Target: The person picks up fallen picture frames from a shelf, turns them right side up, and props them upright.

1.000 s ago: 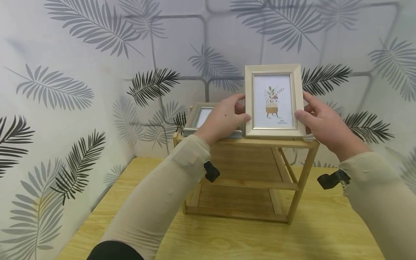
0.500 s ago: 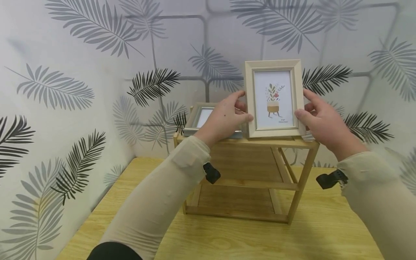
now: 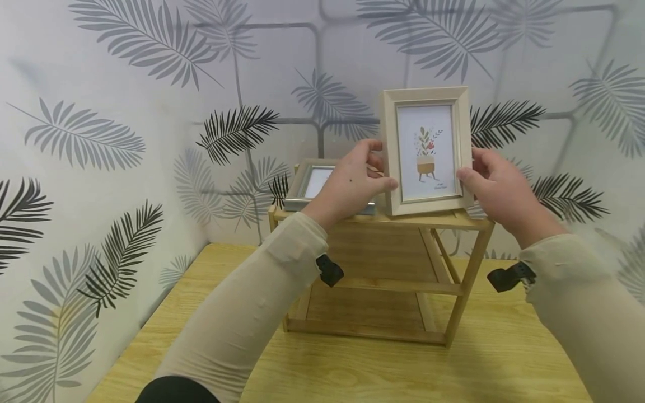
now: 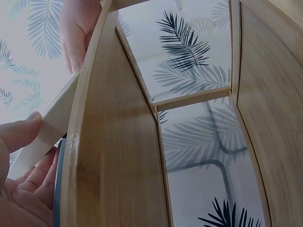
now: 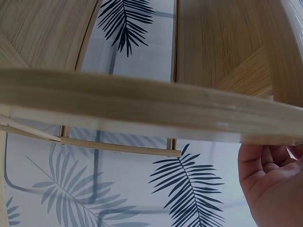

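A cream picture frame (image 3: pixel 427 151) with a plant-pot print stands nearly upright over the right part of a wooden rack's top. My left hand (image 3: pixel 350 179) grips its left edge, thumb on the front and fingers behind. The opposite edge is pinched by my right hand (image 3: pixel 509 193), thumb also on the front. Beside it, a second picture frame (image 3: pixel 297 187) lies flat on the rack's left top, partly hidden by my left hand. In the left wrist view, the held frame's pale side (image 4: pixel 56 111) shows between thumb and fingers. The rack covers most of the right wrist view.
The three-level wooden rack (image 3: pixel 398 285) stands on a yellow wood-grain table (image 3: pixel 353 375). Behind and to the left rise walls with leaf-patterned covering (image 3: pixel 282 67). Each sleeve cuff carries a small black camera, such as the left one (image 3: pixel 330 271).
The held picture frame has risen slightly at the top, shifted a little right and turned so its left side shows more. Both hands have kept their hold; the flat frame has stayed put.
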Demonstrator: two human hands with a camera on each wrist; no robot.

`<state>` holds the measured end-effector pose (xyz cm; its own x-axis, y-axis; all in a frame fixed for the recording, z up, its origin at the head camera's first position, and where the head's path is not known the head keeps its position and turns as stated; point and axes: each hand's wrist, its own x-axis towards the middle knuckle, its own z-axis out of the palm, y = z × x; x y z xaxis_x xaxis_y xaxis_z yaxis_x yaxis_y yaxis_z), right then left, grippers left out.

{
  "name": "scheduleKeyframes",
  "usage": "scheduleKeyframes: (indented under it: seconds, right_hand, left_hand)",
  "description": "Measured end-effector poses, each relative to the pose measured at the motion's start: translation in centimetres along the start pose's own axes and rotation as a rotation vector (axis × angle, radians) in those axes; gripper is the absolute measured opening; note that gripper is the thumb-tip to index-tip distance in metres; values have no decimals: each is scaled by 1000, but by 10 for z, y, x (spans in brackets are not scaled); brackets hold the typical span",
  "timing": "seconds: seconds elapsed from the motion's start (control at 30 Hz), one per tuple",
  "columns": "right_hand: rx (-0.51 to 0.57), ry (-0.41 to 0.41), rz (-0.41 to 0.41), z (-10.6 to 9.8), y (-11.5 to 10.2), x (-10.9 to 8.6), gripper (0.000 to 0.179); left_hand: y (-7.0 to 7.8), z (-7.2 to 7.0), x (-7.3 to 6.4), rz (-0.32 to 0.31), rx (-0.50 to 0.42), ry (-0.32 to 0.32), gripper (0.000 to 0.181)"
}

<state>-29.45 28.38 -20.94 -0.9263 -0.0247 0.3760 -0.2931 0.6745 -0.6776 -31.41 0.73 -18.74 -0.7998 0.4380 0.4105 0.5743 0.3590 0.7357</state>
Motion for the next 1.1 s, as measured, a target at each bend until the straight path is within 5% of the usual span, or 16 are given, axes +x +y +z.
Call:
scheduleKeyframes:
  seconds: [0.5, 1.1]
  right_hand:
    - [-17, -29, 14, -2, -4, 3, 72]
    - [-52, 4, -4, 1, -4, 6, 70]
  left_hand:
    - [6, 3, 0, 30, -62, -52, 50]
    - [6, 5, -5, 69, 46, -68, 39]
